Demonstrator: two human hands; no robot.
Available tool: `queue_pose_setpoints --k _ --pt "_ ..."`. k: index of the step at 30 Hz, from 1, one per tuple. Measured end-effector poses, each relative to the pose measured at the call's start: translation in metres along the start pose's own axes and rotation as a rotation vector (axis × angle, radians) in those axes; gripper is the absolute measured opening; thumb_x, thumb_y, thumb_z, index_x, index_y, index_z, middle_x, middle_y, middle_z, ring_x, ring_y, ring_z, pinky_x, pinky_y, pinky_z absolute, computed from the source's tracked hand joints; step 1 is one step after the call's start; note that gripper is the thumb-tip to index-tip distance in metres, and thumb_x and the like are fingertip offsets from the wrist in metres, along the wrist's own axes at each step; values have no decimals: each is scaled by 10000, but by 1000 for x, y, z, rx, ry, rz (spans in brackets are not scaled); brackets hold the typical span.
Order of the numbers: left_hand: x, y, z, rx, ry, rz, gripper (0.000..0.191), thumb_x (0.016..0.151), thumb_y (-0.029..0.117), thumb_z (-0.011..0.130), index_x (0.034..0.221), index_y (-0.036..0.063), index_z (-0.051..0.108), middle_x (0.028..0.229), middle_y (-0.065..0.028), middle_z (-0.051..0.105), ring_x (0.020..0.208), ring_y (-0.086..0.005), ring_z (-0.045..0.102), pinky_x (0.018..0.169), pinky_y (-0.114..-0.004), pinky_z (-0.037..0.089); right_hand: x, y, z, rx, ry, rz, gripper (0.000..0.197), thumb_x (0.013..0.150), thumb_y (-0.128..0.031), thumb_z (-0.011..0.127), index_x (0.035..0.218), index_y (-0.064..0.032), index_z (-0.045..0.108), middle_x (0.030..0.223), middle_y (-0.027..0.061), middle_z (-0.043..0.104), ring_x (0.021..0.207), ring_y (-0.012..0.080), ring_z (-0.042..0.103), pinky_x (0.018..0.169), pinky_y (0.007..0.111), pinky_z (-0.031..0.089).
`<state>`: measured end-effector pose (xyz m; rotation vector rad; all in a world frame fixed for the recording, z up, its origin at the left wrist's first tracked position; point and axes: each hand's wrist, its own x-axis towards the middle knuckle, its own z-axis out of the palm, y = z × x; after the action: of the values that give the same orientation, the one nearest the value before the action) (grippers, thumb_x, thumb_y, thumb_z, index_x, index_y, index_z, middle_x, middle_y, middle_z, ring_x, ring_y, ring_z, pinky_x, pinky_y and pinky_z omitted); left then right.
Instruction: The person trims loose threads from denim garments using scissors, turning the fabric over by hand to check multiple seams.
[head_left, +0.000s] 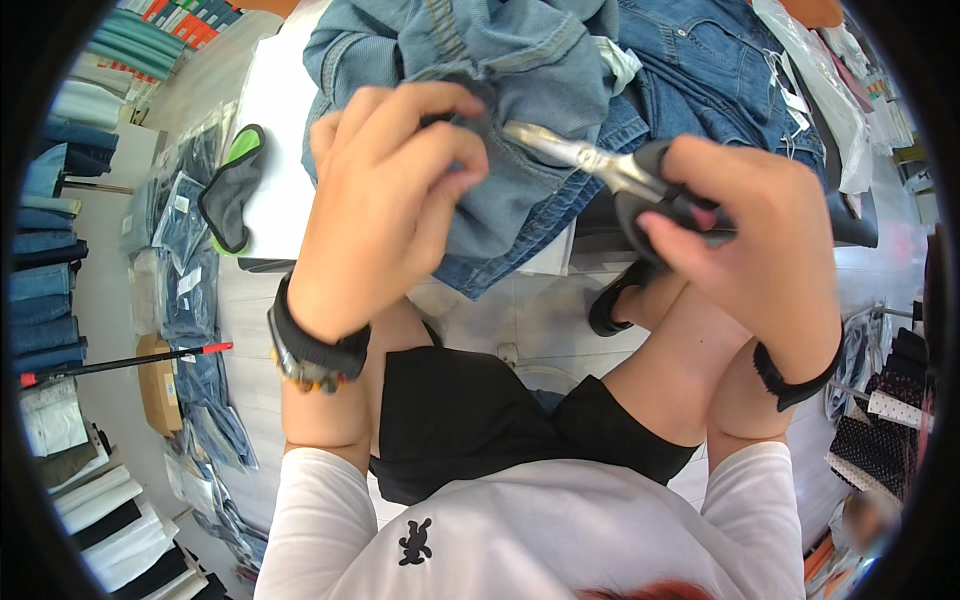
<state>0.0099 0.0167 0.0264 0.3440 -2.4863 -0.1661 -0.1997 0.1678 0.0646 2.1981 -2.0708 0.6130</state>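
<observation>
Light blue denim jeans (525, 67) lie bunched on the table before me, with dark seams and stitching showing. My left hand (397, 172) is raised over their left part, fingers curled, thumb near the fingertips; whether it pinches anything small is unclear. In my right hand (750, 225) are scissors (611, 169) with black handles, my fingers through the loops. The blades point left towards my left hand and lie over the denim, looking closed or nearly so. Another pair of darker blue jeans (697, 67) with white tags lies to the right.
A grey and green cloth item (236, 187) rests on the white tabletop (274, 150) at the left. Clear plastic packaging (825, 90) lies at the table's right. Bagged jeans (187, 285) and a black pole with red ends (135, 362) are at the left, beside stacked folded clothes (49, 281).
</observation>
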Motion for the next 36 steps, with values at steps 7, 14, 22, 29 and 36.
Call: queue_pose_setpoints --k 7,14,22,29,36 --pt "-9 29 0 -446 -499 147 146 716 60 720 822 88 625 885 -23 605 784 -246 546 723 -347 382 3 18 -9 154 10 101 253 695 -15 723 836 2 513 679 -7 404 598 64 369 527 208 322" --pt "-8 19 7 -446 -540 166 164 715 115 758 825 100 637 889 -19 627 835 -233 574 752 -347 412 2 24 0 252 -26 69 238 703 -48 731 822 -6 529 679 11 460 593 89 397 529 228 344" --pt "-2 2 16 -247 -151 -167 505 613 80 828 1072 39 619 993 -110 630 948 -345 589 853 -403 473 7 45 5 326 158 32 356 686 -82 799 1020 -34 685 803 2 633 578 62 426 534 208 353" --pt "-3 9 32 -47 -122 -178 798 559 95 857 1275 78 507 1183 -140 515 1094 -350 503 970 -425 409 20 90 28 -114 626 344 324 779 -246 753 983 -3 688 748 126 670 599 253 613 571 329 460" --pt "-4 -3 39 -3 165 -219 750 649 121 848 1310 107 493 1254 -147 453 1152 -363 451 998 -421 383 33 117 70 -239 399 351 220 868 -154 592 977 6 696 769 233 654 791 417 641 713 446 511"
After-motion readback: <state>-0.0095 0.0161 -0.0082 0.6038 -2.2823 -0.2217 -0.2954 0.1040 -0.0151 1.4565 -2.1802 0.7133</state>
